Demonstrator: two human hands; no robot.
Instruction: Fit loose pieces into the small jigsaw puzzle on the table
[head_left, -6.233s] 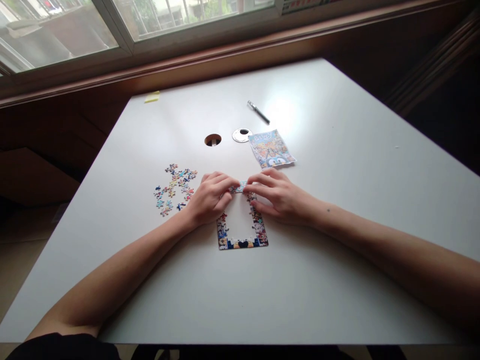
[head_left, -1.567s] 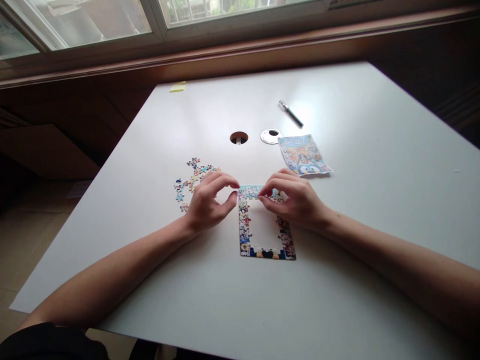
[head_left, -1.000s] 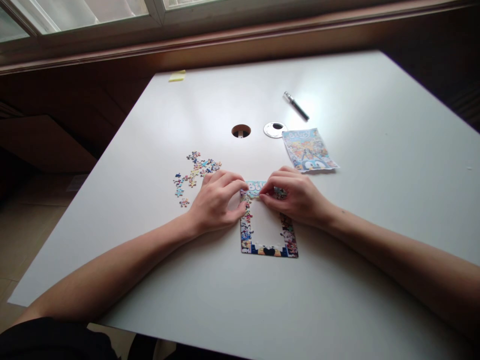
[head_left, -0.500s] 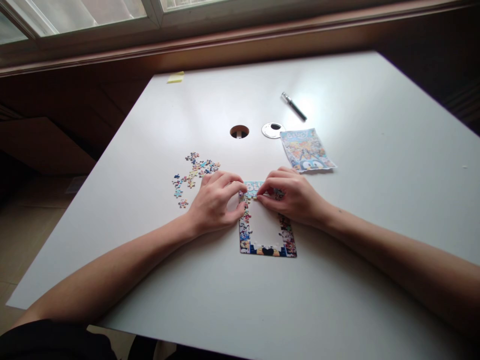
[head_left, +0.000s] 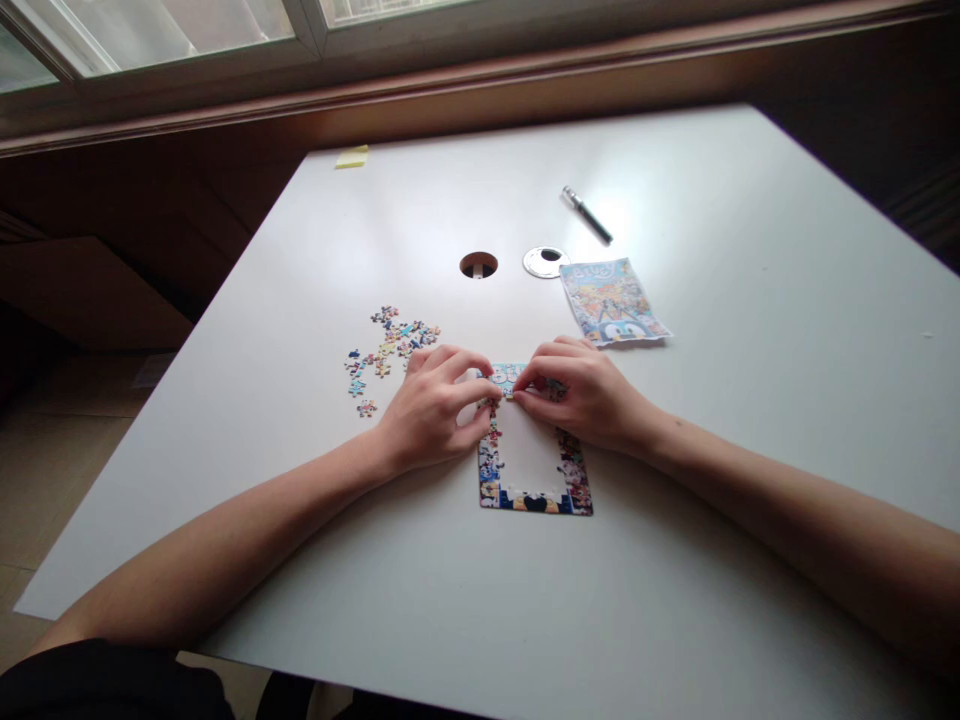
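Note:
A jigsaw puzzle frame [head_left: 577,480] lies flat in front of me, its middle showing bare table. My right hand [head_left: 581,390] bends over its upper right part, thumb and index finger pinched at a small puzzle piece [head_left: 509,394] by the inner top edge; the fingers hide most of this piece. At the upper left corner is my left hand [head_left: 439,405], its index fingertip on the puzzle and its thumb a little apart below, with nothing visible between them. Loose puzzle pieces [head_left: 390,345] are scattered on the table beyond my left hand.
A picture sheet [head_left: 615,300] with the printed design lies beyond my right hand. Further back are a dark marker [head_left: 587,214], a round metal cover [head_left: 544,262] and a hole [head_left: 478,265] in the white table [head_left: 375,600]. A yellow sticky note [head_left: 352,157] is at the far edge.
My left index finger has shifted slightly right and down over the puzzle's upper left part. My right hand has stayed almost still at the inner top edge.

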